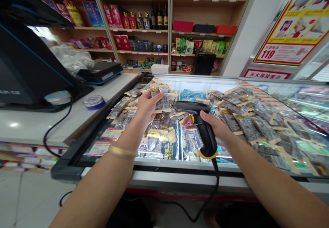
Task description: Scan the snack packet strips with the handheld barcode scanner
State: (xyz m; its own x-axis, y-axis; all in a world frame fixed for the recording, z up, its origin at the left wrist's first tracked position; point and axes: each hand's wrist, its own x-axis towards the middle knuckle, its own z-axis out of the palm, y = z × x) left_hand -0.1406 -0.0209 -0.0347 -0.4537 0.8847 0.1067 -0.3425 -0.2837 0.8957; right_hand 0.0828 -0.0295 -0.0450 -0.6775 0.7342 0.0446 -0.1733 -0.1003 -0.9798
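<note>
My left hand (147, 106) grips a small clear snack packet (161, 99) with dark contents and tan strips along its ends, held up above a heap of similar packets. In my right hand (214, 125) is a black and yellow barcode scanner (204, 128), its head pointing left toward that packet. My fingers wrap round its handle, and a black cable (214, 183) hangs from the base. Many like packets (246, 113) lie spread over the glass top of a chest freezer (159, 166), to the right of the scanner and around my left hand.
On the left, a white counter (108, 99) carries a black checkout machine (25, 60), a scale (102, 72) with a crumpled plastic bag, and two small round tubs (94, 102). Shelves (138, 31) of boxes and bottles stand behind the freezer. The scanner cable loops down in front.
</note>
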